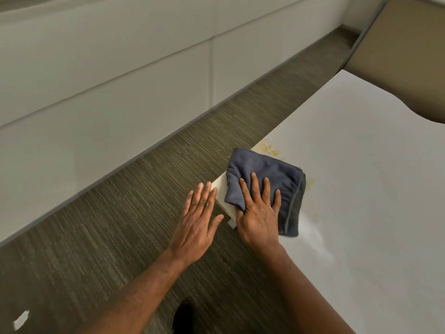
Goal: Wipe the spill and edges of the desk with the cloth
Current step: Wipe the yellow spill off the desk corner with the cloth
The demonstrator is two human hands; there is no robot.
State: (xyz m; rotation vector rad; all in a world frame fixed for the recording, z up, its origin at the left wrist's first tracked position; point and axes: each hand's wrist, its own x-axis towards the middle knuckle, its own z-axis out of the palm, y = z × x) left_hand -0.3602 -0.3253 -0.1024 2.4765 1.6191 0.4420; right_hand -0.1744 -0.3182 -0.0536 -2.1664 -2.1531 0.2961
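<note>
A folded dark blue cloth (269, 179) lies on the left corner of the white desk (361, 189). My right hand (258, 213) presses flat on the cloth, fingers spread. A yellow smear of spill (267, 148) shows on the desk just beyond the cloth, and a fainter trace (310, 182) at its right side. My left hand (199, 218) rests flat against the desk's left edge, fingers straight, holding nothing.
Striped grey-brown carpet (120, 225) runs left of the desk. A pale panelled wall (108, 80) stands beyond it. A tan surface (409, 44) lies past the desk's curved far edge. A dark shoe (184, 317) and a white scrap (21, 320) are on the floor.
</note>
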